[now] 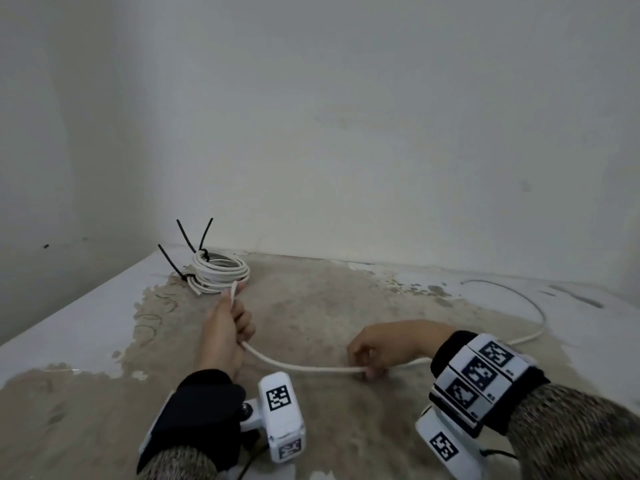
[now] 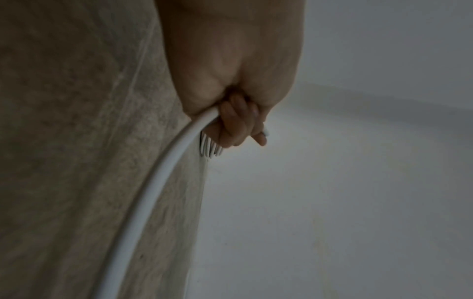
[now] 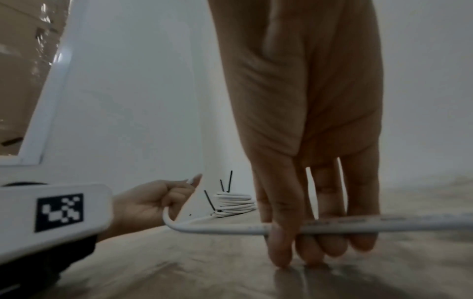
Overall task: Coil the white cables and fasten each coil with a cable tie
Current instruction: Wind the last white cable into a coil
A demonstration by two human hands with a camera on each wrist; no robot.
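Note:
A loose white cable [image 1: 298,366] sags between my two hands over the worn tabletop. My left hand [image 1: 228,327] grips its end in a fist, and the tip pokes up past the thumb. My right hand [image 1: 369,358] pinches the cable [image 3: 230,229] between thumb and fingers, fingertips [image 3: 280,261] down near the table. Past the right hand the cable trails right and curves back across the table [image 1: 533,306]. At the back left lies a stack of coiled white cables [image 1: 221,271] with black cable ties [image 1: 204,237] sticking up. The coiled stack [image 3: 235,204] also shows in the right wrist view.
The table [image 1: 329,299] is worn beige with white patches and stands in a corner of pale walls. Its left edge [image 1: 69,306] runs diagonally. White tracker boxes with black markers [image 1: 280,414] sit on both wrists.

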